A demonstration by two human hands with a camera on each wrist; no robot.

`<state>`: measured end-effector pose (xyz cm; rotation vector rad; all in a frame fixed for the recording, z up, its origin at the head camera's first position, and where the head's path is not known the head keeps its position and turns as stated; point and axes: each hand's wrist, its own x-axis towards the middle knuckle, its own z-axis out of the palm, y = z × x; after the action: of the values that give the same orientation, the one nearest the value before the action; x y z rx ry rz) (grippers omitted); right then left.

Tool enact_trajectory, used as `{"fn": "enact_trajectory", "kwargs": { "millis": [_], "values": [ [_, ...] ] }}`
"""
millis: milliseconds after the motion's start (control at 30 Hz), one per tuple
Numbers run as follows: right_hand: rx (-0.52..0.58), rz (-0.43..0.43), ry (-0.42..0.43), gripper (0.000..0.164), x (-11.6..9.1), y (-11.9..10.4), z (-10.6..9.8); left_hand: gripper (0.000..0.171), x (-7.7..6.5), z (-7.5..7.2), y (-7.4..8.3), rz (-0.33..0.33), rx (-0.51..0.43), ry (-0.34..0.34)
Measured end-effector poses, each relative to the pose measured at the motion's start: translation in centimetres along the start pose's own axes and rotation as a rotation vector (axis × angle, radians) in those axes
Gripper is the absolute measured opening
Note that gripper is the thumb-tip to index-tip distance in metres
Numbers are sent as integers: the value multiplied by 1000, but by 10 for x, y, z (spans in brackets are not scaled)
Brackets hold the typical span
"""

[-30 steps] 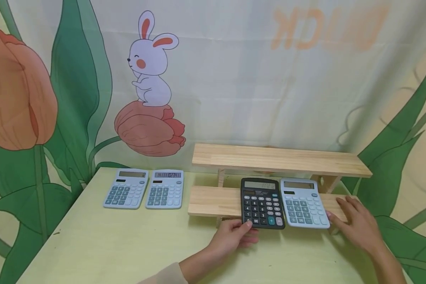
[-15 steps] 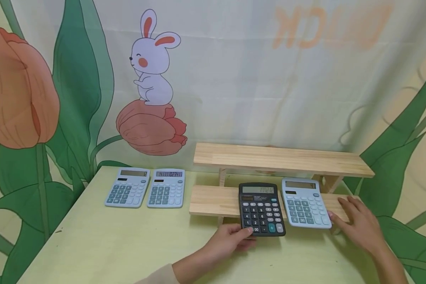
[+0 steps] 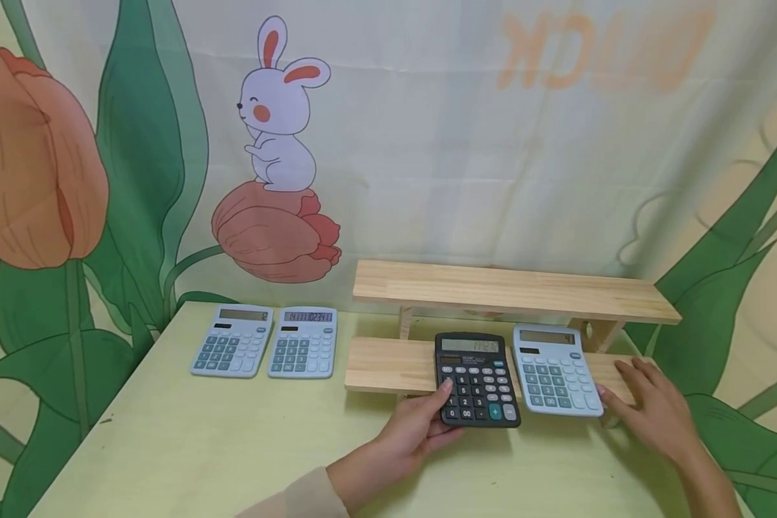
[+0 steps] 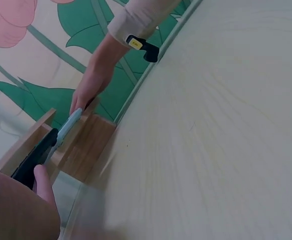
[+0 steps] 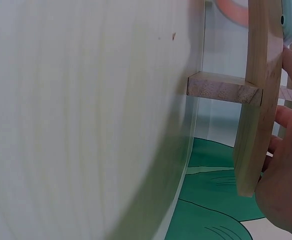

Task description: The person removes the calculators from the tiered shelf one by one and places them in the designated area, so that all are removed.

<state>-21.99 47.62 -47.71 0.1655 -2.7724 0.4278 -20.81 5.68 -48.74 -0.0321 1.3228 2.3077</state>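
My left hand (image 3: 411, 435) grips the black calculator (image 3: 479, 388) by its lower left corner, thumb over the keys and fingers underneath. The calculator lies across the front of the lower wooden shelf tier (image 3: 388, 365), its near end jutting past the edge. Just right of it, a light blue calculator (image 3: 557, 374) leans on the same tier. My right hand (image 3: 657, 414) rests on the tier's right end, thumb at that calculator's lower right edge. In the right wrist view, the right hand (image 5: 286, 175) lies along the shelf board (image 5: 258, 135), fingers partly hidden behind it.
Two more light blue calculators, one at the far left (image 3: 233, 342) and one beside it (image 3: 303, 344), lie at the back of the pale table (image 3: 233, 439). An upper wooden tier (image 3: 511, 289) runs behind the lower one. A printed curtain (image 3: 427, 144) hangs behind.
The black calculator has shifted slightly toward me and a little left. My left thumb has slid from its bottom edge up over its left-side keys. The right hand stays on the shelf.
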Motion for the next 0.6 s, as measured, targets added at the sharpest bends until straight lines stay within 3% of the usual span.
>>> {"fn": "enact_trajectory", "kwargs": {
  "millis": [233,367,600],
  "values": [
    [-1,1,-6,71,1,2,2,50,-8,-8,6,-16,48,-37],
    [-8,6,-11,71,0,3,1,44,-15,-20,12,-6,91,-110],
    [-3,2,-4,71,1,2,1,38,-30,-55,47,36,271,-230]
  ]
}}
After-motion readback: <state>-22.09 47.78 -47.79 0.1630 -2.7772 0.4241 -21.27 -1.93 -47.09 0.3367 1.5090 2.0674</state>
